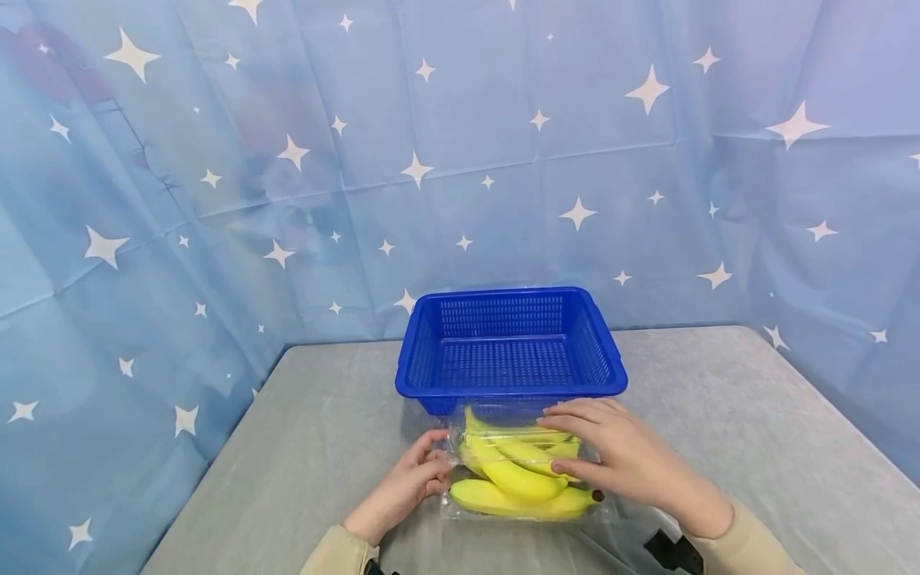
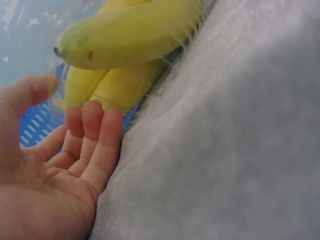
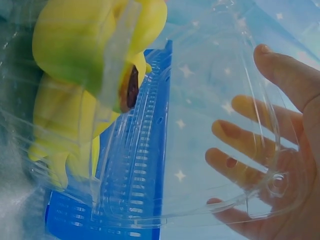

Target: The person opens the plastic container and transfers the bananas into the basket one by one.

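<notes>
A clear plastic clamshell box (image 1: 611, 511) holds several yellow bananas (image 1: 528, 479). One banana with a dark tip lies along the near side, the others bunched behind it. In the right wrist view its clear lid (image 3: 220, 212) stands raised. My right hand (image 1: 632, 455) is at the lid's outer side, fingers spread and seen through the plastic, with the thumb apart from them. Beside the box's left end is my left hand (image 1: 410, 483), palm up in the left wrist view, its loosely bent fingertips right at the plastic wall.
Directly behind the box stands a blue perforated plastic basket (image 1: 510, 391), with nothing inside. A grey cloth (image 1: 316, 431) covers the table. Blue curtains (image 1: 489, 231) with white stars hang at the back and sides.
</notes>
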Action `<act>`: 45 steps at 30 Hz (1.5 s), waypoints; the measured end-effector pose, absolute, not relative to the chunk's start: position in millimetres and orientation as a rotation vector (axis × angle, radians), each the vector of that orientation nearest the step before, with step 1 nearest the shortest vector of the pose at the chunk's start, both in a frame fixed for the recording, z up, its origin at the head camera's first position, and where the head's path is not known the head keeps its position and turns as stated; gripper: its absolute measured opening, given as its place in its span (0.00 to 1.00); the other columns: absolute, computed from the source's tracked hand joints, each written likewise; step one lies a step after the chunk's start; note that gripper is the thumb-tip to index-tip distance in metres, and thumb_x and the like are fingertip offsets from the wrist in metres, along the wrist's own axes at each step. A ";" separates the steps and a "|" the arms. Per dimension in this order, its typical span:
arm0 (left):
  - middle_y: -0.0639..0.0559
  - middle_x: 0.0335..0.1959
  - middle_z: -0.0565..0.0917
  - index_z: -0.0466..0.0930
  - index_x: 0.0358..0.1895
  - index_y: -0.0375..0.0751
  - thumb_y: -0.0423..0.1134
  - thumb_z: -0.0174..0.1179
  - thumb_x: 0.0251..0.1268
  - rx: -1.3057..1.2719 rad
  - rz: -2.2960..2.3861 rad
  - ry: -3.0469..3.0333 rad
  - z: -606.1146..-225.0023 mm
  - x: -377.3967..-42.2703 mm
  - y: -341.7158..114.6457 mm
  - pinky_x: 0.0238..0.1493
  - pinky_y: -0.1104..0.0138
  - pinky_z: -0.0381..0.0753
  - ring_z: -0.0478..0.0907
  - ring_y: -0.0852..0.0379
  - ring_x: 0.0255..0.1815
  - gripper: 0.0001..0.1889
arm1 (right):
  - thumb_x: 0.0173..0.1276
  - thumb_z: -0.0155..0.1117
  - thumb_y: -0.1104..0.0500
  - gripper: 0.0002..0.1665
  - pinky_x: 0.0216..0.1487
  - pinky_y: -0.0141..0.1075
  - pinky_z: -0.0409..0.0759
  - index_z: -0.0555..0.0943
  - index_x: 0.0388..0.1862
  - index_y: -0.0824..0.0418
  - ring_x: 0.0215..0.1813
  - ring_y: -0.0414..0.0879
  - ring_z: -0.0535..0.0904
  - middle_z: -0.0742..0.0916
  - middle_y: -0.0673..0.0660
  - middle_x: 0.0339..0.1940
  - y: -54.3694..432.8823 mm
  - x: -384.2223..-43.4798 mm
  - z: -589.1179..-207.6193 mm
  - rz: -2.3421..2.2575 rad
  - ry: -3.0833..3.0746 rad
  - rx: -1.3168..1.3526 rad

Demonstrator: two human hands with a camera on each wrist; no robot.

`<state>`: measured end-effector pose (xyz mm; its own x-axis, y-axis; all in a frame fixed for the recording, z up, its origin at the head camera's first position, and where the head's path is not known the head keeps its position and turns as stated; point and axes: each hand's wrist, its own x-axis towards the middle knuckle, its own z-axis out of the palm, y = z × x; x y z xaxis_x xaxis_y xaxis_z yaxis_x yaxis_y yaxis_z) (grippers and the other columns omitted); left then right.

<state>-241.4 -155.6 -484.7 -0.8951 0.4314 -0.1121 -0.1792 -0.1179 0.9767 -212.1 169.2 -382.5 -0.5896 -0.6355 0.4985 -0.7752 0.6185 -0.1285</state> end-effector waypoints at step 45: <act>0.53 0.22 0.78 0.63 0.64 0.27 0.29 0.55 0.62 0.362 1.973 1.976 -476.3 -239.3 -153.4 0.28 0.71 0.75 0.72 0.62 0.24 0.26 | 0.65 0.67 0.45 0.21 0.52 0.49 0.74 0.83 0.53 0.51 0.56 0.46 0.78 0.83 0.48 0.55 183.2 -212.6 -371.0 0.485 -2.303 1.138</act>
